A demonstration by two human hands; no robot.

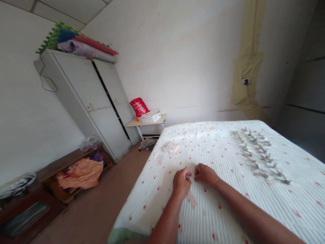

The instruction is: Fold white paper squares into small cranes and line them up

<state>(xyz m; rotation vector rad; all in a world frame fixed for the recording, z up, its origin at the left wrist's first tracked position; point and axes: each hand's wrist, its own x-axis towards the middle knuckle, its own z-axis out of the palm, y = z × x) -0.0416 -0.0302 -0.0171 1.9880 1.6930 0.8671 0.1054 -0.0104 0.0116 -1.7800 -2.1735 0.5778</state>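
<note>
Both hands are close together above the white, red-dotted quilted bedspread. My left hand is closed, with thumb and fingertips pinched together. Just to its right, my right hand is also curled into a pinch. A small whitish bit shows between the fingertips, too small to name. Beyond my left hand lie several thin pieces of printed paper. On the right part of the bed stand several small grey-white folded figures, set out in rows and blurred; they look like paper birds.
A small table with a red bag and a white box stands past the bed's far left corner. A grey cabinet bears rolled mats. A low wooden unit holds an orange plastic bag.
</note>
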